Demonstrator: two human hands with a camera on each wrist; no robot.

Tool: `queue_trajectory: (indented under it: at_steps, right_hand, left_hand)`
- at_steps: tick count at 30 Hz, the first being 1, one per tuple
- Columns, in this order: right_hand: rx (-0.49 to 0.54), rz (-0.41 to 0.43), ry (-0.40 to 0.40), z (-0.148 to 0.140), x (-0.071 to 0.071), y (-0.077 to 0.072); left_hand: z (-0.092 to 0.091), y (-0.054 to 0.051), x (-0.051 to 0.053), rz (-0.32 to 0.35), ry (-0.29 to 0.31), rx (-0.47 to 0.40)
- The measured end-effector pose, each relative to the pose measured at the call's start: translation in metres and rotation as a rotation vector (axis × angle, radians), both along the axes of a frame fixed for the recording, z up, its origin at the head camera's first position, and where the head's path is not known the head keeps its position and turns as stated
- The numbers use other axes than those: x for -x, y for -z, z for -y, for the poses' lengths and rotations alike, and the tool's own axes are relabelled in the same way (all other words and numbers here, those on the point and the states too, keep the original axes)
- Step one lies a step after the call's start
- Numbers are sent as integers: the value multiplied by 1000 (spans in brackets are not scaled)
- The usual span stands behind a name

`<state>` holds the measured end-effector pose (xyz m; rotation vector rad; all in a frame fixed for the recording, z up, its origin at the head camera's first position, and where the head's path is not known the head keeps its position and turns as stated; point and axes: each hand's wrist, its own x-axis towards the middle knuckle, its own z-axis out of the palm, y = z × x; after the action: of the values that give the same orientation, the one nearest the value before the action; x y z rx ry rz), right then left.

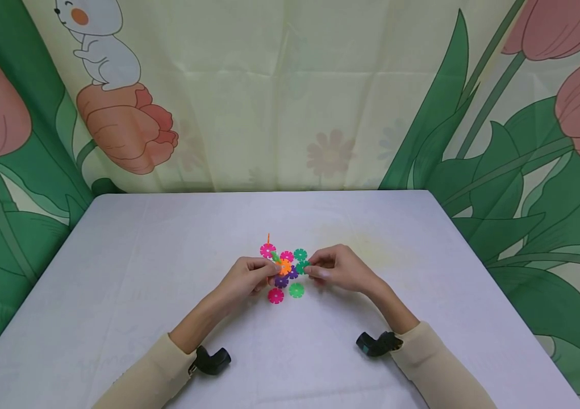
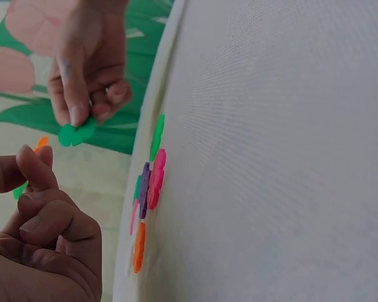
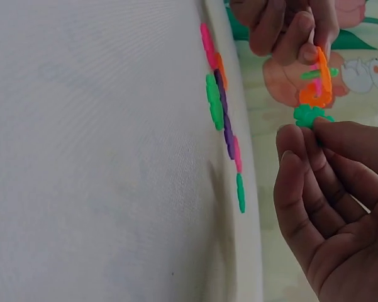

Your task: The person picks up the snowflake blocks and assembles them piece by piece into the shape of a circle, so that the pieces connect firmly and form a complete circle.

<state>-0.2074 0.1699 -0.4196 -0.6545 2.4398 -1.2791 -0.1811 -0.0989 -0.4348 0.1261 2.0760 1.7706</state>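
Note:
My left hand (image 1: 245, 276) pinches a small joined cluster of notched plastic discs: an orange disc (image 1: 285, 266), a thin green one (image 3: 319, 73) and a pink one (image 1: 267, 250). A further orange piece (image 1: 268, 238) stands edge-on at its far end. Opposite, my right hand (image 1: 342, 268) pinches a green notched disc (image 3: 308, 116) between thumb and fingertip. In the right wrist view this disc is close beside the orange end of the cluster; whether they touch I cannot tell. The left fingers partly cover the cluster.
Loose discs lie on the white table (image 1: 167, 238) below the hands: a pink disc (image 1: 276, 296), a light green disc (image 1: 296, 290), a purple disc (image 1: 281, 282) and several others. Behind the table hangs a printed curtain (image 1: 269, 113). Wrist cameras sit at both sleeves.

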Motion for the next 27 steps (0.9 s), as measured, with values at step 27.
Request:
queue_trajectory:
  at_steps: [27]
  right_hand:
    - [64, -27, -37, 8, -6, -6]
  left_hand:
    - [1, 0, 0, 13, 15, -15]
